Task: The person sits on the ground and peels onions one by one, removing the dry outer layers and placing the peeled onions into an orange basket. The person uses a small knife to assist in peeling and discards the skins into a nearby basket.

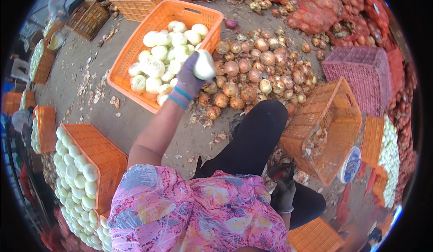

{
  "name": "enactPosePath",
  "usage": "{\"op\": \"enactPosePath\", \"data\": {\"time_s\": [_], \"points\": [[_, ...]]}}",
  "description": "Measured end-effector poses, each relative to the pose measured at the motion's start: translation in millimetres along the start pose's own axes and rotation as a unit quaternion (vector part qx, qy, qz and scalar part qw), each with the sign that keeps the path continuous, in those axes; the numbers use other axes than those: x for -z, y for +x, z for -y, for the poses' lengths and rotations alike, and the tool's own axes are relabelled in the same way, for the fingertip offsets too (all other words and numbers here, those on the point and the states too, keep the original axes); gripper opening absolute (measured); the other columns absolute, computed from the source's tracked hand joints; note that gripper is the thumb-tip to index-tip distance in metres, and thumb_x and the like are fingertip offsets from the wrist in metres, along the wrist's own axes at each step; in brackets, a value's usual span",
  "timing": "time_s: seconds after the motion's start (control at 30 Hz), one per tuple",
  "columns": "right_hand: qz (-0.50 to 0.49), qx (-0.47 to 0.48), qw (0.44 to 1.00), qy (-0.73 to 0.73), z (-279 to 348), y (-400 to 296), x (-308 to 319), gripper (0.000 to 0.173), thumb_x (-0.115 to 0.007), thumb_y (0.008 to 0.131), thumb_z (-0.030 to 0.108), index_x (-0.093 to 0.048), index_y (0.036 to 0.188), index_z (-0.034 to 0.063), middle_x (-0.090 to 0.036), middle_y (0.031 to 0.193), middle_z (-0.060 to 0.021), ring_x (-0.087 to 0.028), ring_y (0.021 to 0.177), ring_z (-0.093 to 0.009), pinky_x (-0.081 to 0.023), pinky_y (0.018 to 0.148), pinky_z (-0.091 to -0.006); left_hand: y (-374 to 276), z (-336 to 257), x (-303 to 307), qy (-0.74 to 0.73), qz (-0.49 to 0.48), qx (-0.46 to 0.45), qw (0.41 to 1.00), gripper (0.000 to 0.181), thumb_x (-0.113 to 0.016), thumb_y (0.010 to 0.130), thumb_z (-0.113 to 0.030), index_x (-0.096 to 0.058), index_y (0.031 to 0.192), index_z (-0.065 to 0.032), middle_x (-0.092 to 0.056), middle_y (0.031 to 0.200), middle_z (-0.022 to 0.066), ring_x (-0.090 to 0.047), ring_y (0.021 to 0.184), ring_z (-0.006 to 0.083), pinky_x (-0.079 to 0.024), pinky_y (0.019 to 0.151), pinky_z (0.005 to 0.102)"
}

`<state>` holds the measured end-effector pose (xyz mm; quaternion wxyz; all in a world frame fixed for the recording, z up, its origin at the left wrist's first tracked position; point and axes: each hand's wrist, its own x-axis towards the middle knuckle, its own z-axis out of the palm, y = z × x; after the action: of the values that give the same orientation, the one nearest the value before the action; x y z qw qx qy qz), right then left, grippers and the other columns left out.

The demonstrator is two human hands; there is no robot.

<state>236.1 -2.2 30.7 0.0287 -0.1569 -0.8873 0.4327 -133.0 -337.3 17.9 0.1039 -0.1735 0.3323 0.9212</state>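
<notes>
My left hand, in a purple glove with a blue-striped cuff, grips a peeled white onion. It is stretched out at the near right side of an orange plastic crate, which holds many peeled onions. A heap of unpeeled brown onions lies on the floor just right of that crate. My right hand, in a grey glove, is low beside my bent leg. A dark, narrow tool, perhaps a knife, sticks up from its fingers; its shape is partly lost against the dark background.
A tilted orange crate with onion skins inside stands right of my knee, before a purple crate. Red mesh sacks of onions line the back right. Crates filled with peeled onions are stacked at left. Skins litter the concrete floor.
</notes>
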Motion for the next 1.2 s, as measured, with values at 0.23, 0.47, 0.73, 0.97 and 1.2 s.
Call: {"op": "enactPosePath", "data": {"time_s": [0.23, 0.47, 0.73, 0.97, 1.2], "points": [[0.009, -0.241, 0.917, 0.318, 7.3, -2.7, -18.5, 0.041, -0.062, 0.080, -0.006, -0.054, 0.119, 0.0042, -0.057, 0.077, 0.0001, -0.052, 0.061, -0.007, -0.042, 0.053, -0.0214, 123.4, -122.8, 65.4, 0.315, -0.080, -0.216, 0.920, 0.057, -0.068, 0.087, -0.032, -0.044, 0.133, -0.0097, -0.052, 0.124, 0.0140, -0.054, 0.111, 0.0305, -0.053, 0.087, 0.0465], [-0.274, -0.114, 0.950, 0.097, -33.4, 102.6, 41.1, 0.035, -0.062, 0.090, 0.008, -0.053, 0.123, 0.0003, -0.067, 0.095, -0.0056, -0.059, 0.079, -0.011, -0.049, 0.067, -0.0256, 45.0, 40.5, -0.4, 0.458, -0.010, -0.119, 0.881, 0.048, -0.074, 0.084, -0.027, -0.057, 0.122, -0.0021, -0.064, 0.106, 0.0072, -0.060, 0.084, 0.0144, -0.053, 0.073, 0.0329], [-0.200, -0.140, 0.913, -0.327, -98.0, 144.9, 49.5, 0.046, -0.065, 0.085, 0.024, -0.053, 0.128, 0.0167, -0.068, 0.086, -0.0125, -0.066, 0.068, -0.033, -0.052, 0.061, -0.0429, 95.7, 173.9, -100.5, 0.762, 0.286, -0.021, 0.580, 0.035, -0.071, 0.084, -0.023, -0.064, 0.112, -0.0030, -0.067, 0.104, 0.0100, -0.062, 0.096, 0.0179, -0.050, 0.083, 0.0308], [-0.224, -0.055, 0.919, -0.318, -101.3, 146.8, 48.0, 0.048, -0.067, 0.078, 0.015, -0.054, 0.125, 0.0149, -0.067, 0.092, -0.0086, -0.065, 0.072, -0.029, -0.052, 0.060, -0.0404, 68.2, 319.6, -151.5, 0.792, 0.586, 0.167, -0.037, 0.056, -0.069, 0.077, -0.025, -0.055, 0.131, -0.0144, -0.063, 0.116, 0.0189, -0.061, 0.107, 0.0330, -0.049, 0.091, 0.0407], [-0.203, -0.048, 0.930, -0.303, -100.3, 142.8, 55.2, 0.060, -0.070, 0.070, 0.015, -0.053, 0.128, 0.0123, -0.056, 0.077, -0.0064, -0.061, 0.068, -0.027, -0.049, 0.057, -0.0406, 5.0, 388.0, 53.3, 0.805, 0.541, 0.235, 0.064, 0.033, -0.059, 0.082, -0.023, -0.063, 0.108, -0.0037, -0.068, 0.101, 0.0198, -0.066, 0.095, 0.0325, -0.053, 0.079, 0.0420]]}}
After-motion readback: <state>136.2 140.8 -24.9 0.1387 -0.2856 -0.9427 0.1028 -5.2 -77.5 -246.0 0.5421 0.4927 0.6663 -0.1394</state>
